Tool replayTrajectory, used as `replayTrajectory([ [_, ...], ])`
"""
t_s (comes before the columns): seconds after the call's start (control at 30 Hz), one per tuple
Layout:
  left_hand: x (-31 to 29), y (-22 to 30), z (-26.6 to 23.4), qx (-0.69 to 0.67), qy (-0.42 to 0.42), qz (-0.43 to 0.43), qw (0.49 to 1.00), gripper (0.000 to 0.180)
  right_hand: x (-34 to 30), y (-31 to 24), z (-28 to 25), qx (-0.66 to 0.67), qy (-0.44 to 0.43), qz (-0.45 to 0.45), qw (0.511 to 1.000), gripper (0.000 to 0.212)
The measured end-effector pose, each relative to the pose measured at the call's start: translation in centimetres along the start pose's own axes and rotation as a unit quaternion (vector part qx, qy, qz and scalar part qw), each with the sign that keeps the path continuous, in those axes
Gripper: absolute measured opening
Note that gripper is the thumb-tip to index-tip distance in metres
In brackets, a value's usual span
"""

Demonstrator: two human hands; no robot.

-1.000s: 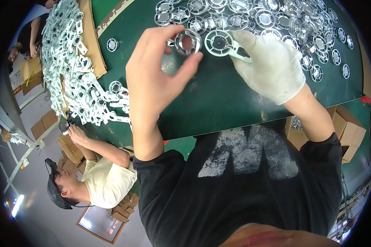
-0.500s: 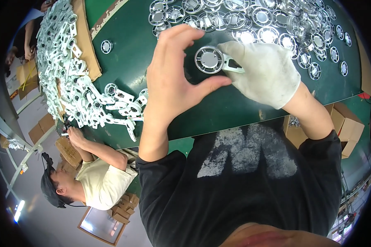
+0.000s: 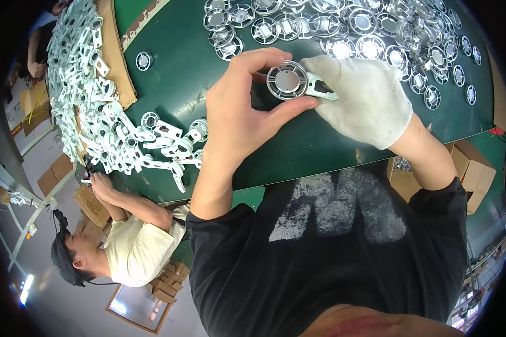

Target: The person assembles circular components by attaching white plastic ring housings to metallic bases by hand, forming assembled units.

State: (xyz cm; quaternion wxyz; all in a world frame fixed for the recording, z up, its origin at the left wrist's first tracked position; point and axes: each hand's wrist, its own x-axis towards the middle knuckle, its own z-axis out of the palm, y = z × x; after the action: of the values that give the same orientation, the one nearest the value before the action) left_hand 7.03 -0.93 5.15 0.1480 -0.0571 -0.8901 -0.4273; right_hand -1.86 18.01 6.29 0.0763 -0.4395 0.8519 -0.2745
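Between my hands, above the green table, is a pale green plastic piece with a short handle-like end and a slot. A round silver spoked cover faces up at its left end. My right hand, in a white glove, grips the piece by its handle-like end. My bare left hand curves around the silver cover, its fingers at the far edge and its thumb along the near edge. The glove hides part of the piece.
Many loose silver spoked covers lie at the far side. On the left is a heap of pale green pieces beside a cardboard sheet. A lone cover lies near it. A co-worker works at the left edge. Cardboard boxes stand at right.
My left hand has moved right and closed in from a wide curve onto the rim of the silver cover. My right hand still holds the piece, nearly in place.
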Motion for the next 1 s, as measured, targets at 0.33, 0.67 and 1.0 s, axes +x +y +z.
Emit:
replayTrajectory([
  [0.33,-0.4,-0.9,-0.3,-0.062,0.012,0.078,0.995,0.066,-0.2,0.2,0.5,0.028,0.063,-0.056,0.996,0.031],
  [0.67,0.0,-0.2,-0.2,-0.055,0.006,0.110,0.992,0.064,-0.1,-0.2,-1.0,0.232,-0.072,0.066,0.968,0.035],
  [1.0,0.4,1.2,0.9,-0.265,0.020,0.048,0.963,0.048,0.7,-0.5,-1.4,0.216,-0.145,0.103,0.960,0.038],
])
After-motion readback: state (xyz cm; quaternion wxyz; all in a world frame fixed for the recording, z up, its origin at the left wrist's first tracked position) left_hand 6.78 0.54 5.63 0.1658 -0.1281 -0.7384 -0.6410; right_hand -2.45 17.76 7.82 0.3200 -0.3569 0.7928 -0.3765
